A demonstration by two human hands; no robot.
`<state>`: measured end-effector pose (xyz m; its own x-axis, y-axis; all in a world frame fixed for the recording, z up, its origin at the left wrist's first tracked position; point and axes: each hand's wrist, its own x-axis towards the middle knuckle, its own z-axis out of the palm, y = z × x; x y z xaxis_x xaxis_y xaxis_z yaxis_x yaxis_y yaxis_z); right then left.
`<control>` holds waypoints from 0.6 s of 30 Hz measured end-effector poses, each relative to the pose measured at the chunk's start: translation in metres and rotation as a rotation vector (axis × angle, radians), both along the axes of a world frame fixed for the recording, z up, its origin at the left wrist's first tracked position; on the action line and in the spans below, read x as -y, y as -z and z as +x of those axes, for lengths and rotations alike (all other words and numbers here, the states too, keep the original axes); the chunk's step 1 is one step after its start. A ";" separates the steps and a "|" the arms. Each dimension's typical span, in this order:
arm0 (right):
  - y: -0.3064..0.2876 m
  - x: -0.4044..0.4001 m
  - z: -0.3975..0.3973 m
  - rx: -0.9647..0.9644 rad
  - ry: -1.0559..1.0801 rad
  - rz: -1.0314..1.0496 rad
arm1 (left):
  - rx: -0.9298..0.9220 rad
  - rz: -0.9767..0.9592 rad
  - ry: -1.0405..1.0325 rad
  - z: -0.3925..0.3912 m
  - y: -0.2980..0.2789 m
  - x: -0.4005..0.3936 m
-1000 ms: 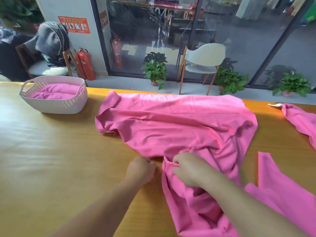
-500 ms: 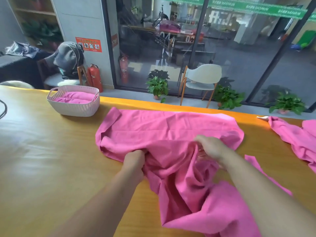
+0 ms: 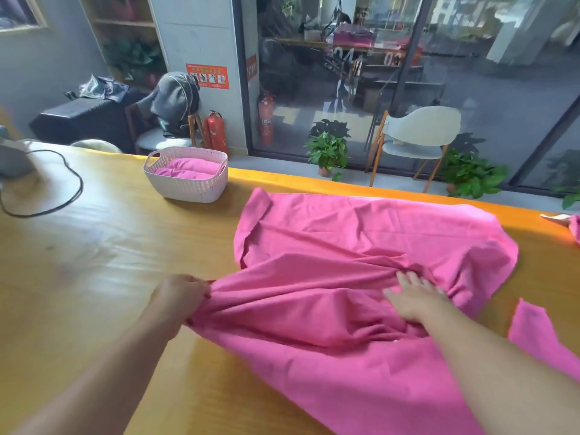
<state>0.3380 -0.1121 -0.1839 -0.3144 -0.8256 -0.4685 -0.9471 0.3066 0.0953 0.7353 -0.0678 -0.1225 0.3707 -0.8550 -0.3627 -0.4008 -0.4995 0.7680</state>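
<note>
Since 0.5 s earlier, L hand [image 3: 180, 298] had dragged its bunch of the pink cloth [image 3: 329, 243] out to the left. That pulled taut ridges across to R hand [image 3: 414, 298], whose fingers had gone from curled to flat.

Cloth was bright pink, thin, matte & creased. Its far part lay spread on the wooden table [image 3: 94, 262] beyond both hands, w/ the left edge flipped over. Its near part ran under R forearm and off the bottom of the view.

Counts, left to right:
- 1 black cable [image 3: 75, 186], far left of L hand
- 1 white woven basket [image 3: 188, 191] beyond L hand, w/ 1 folded pink bundle [image 3: 188, 169] inside
- 1 big pink cloth
- 1 pink flap [image 3: 533, 334] just right of R forearm; couldn't tell if same cloth

Grip: L hand was closed tight, fingers curled round the cloth's gathered left end. R hand lay palm down on the cloth's middle folds, fingers straight & slightly spread, pressing, clasping nothing.
</note>
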 end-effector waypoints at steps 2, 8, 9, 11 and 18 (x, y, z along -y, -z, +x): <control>-0.010 0.015 -0.005 -0.077 0.066 0.057 | 0.337 0.318 0.343 0.006 -0.008 0.001; -0.038 0.038 0.072 0.053 -0.176 -0.392 | 0.804 0.456 0.716 -0.003 -0.002 0.013; -0.033 0.040 0.083 0.121 -0.264 -0.422 | 0.879 0.297 0.681 -0.008 0.002 0.023; -0.019 0.042 0.098 0.180 -0.370 -0.372 | 0.771 0.001 0.553 -0.024 0.012 0.049; 0.017 0.078 0.079 0.191 -0.229 -0.184 | 0.434 0.001 0.563 -0.089 0.062 0.144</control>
<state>0.4175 -0.1904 -0.2014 -0.0322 -0.9408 -0.3374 -0.9886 0.0796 -0.1276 0.6458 -0.2114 -0.1847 -0.0161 -0.9589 -0.2833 -0.8678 -0.1273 0.4804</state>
